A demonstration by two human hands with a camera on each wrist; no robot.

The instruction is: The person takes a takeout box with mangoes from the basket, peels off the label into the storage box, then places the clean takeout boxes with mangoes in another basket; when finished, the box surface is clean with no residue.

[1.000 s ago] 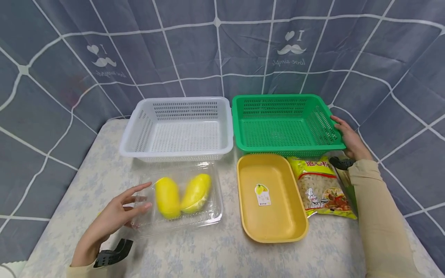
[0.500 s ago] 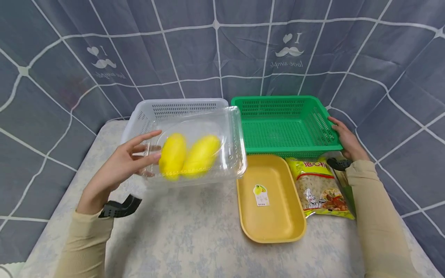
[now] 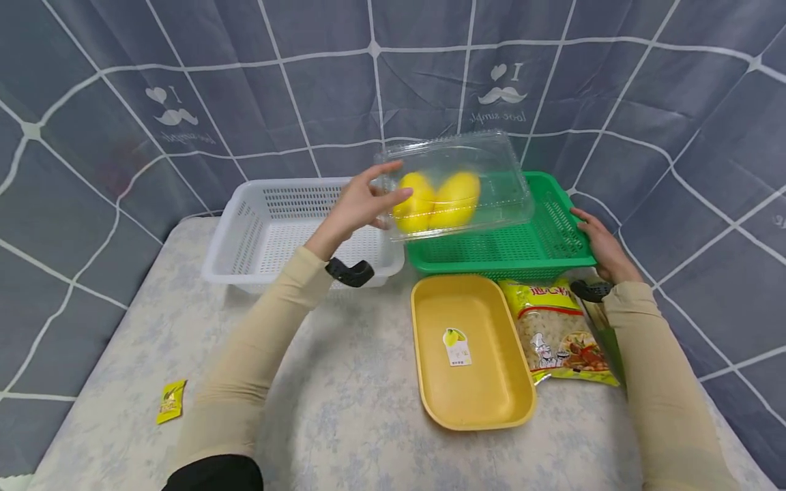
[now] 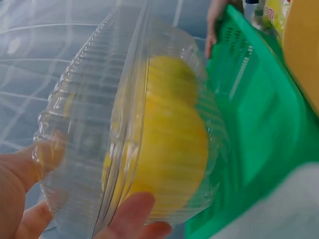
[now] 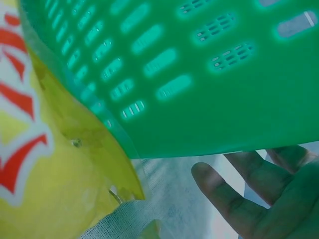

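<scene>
My left hand (image 3: 362,201) grips the left end of a clear plastic clamshell box (image 3: 503,198), thumb on one side and fingers on the other. Inside lie two yellow mangoes (image 3: 456,200), pressed close together. The box is raised and tilted over the green basket (image 3: 503,264), overlapping its back and left parts in the head view. At the basket's right end, my right hand (image 3: 604,252) holds the rim. The right wrist view shows those fingers (image 5: 232,201) under the rim, beside the slotted green wall.
A white basket (image 3: 242,276) stands to the left of the green one. In front are a yellow tray (image 3: 473,402) with a label and a yellow food bag (image 3: 561,341), partly beside my right sleeve. A small yellow packet (image 3: 172,401) lies at left.
My left hand has lifted the clamshell box with the mangoes off the table, past the white basket, rightward and back over the green basket. My right hand stays at the green rim.
</scene>
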